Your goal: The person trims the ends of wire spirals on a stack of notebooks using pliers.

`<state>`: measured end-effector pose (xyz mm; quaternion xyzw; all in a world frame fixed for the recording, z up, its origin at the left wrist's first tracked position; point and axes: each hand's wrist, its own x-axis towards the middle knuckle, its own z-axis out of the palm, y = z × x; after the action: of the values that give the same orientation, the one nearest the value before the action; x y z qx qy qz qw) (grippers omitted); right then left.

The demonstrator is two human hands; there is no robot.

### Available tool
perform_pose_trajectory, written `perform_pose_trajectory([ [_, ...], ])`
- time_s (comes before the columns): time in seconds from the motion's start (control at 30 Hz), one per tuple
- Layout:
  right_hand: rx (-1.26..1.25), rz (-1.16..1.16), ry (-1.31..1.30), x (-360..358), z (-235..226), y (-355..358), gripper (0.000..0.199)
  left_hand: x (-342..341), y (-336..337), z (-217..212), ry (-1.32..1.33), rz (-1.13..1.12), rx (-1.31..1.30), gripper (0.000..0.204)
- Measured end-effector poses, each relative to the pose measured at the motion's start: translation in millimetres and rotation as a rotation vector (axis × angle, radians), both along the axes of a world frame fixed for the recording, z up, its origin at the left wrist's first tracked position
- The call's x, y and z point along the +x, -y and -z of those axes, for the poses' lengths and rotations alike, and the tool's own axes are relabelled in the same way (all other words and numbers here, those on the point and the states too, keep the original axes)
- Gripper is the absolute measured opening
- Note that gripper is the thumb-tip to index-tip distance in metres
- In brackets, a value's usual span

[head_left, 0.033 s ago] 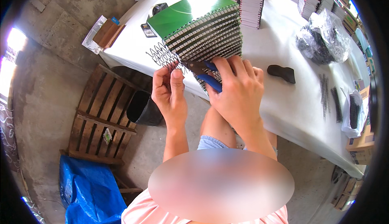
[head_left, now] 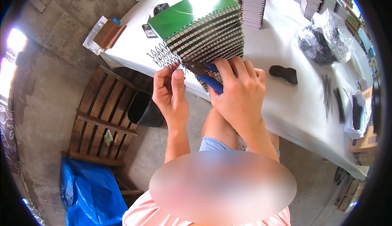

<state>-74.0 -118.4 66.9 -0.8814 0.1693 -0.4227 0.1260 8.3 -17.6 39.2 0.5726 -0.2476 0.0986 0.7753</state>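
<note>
A stack of spiral-bound notebooks [head_left: 212,36] with a shiny green cover on top stands at the near edge of the table. Black coil ends [head_left: 158,58] stick out past its left corner. My left hand [head_left: 171,95] is closed, thumb and fingers pinching at the lower coil ends. In my right hand [head_left: 241,88] are pliers [head_left: 211,83] with blue handles and dark jaws. Those jaws point left and reach the coils beside my left fingertips. Whether they are closed on a wire is too small to tell.
The table has a white cover [head_left: 281,103]. On it lie a dark curved block [head_left: 283,74], loose black coils [head_left: 326,95] and a clear plastic bag of coils [head_left: 328,38]. More bound books [head_left: 253,5] stand behind. A black bin [head_left: 145,109] and wooden pallet [head_left: 102,115] are at lower left.
</note>
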Motion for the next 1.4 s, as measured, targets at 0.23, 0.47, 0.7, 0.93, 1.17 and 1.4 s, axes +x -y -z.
perform_pose_trajectory([
  [0.23, 0.138, -0.126, -0.054, 2.3, 8.9, 9.9, 0.035, -7.2, -6.2, -1.4, -0.156, 0.171, -0.234, 0.019],
  [0.47, -0.034, 0.001, 0.065, -6.6, -7.8, 7.1, 0.048, 6.2, -11.3, -5.1, -0.793, 0.587, -0.730, 0.032],
  [0.7, -0.034, 0.008, 0.020, -2.1, -11.5, 0.9, 0.047, 5.7, -2.1, -12.7, -0.142, 0.314, -0.368, 0.019],
  [0.93, -0.039, -0.018, 0.013, -0.6, -7.0, 4.6, 0.038, 5.0, 1.8, -16.9, -0.094, 0.244, -0.300, 0.015],
  [1.17, 0.134, -0.125, -0.061, -3.7, -3.7, 9.2, 0.041, 2.7, 1.0, -16.4, -0.064, 0.147, -0.229, 0.021],
  [1.4, -0.065, -0.002, 0.068, -3.4, -14.7, 7.8, 0.050, -0.5, 2.1, -17.3, -0.054, 0.103, -0.198, 0.025],
])
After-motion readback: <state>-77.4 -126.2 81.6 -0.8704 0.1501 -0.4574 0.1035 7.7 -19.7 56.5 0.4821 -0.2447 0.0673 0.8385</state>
